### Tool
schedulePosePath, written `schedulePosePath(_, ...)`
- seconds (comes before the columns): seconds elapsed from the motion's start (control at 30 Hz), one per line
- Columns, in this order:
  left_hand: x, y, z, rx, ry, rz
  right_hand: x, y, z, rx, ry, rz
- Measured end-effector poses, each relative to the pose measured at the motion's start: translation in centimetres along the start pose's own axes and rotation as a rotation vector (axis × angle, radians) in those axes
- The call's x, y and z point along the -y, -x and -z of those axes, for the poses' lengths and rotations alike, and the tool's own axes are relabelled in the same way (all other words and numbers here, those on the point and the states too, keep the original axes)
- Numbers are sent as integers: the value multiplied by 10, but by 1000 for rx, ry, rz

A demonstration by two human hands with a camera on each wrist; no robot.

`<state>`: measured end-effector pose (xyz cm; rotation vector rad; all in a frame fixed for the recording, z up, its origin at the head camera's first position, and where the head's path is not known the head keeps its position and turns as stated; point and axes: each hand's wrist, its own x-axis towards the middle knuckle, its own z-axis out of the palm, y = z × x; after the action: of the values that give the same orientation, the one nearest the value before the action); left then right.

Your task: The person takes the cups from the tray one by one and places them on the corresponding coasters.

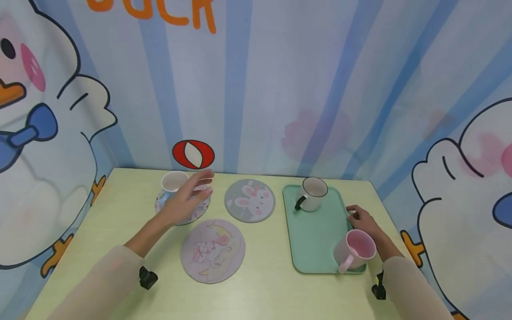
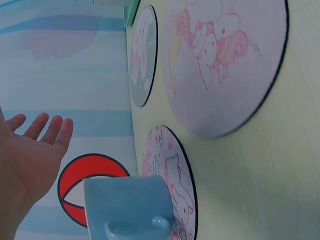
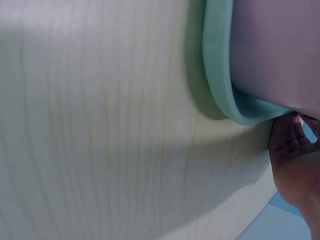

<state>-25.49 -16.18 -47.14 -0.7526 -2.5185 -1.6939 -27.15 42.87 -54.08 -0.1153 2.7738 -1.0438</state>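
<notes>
Pale yellow table (image 1: 264,298), faintly grained in the right wrist view; behind the table, pale blue backdrop (image 1: 264,89) with darker blue stripes; high above the table's far edge, orange lettering (image 1: 174,20), cut off at the top; just above the table's far edge, left part, red oval (image 1: 194,154) with white centre; beyond the table's left side, large white duck figure (image 1: 44,178) with blue bow (image 1: 24,135); beyond the table's right side, second white figure (image 1: 460,213), partly out of view
</notes>
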Motion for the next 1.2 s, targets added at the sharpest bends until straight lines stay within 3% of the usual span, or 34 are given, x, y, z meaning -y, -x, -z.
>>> schedulePosePath(0.17,-6,-7,-9,57,29,0,0,-2,0,-4,8,11)
schedulePosePath(0.57,-20,-28,-23,78,62,-7,-1,-4,2,1,32,6)
schedulePosePath(0.87,-23,-39,-32,72,77,-5,0,-2,1,4,23,-1)
schedulePosePath(1.2,-19,-47,-39,95,74,44,0,-1,2,7,30,7)
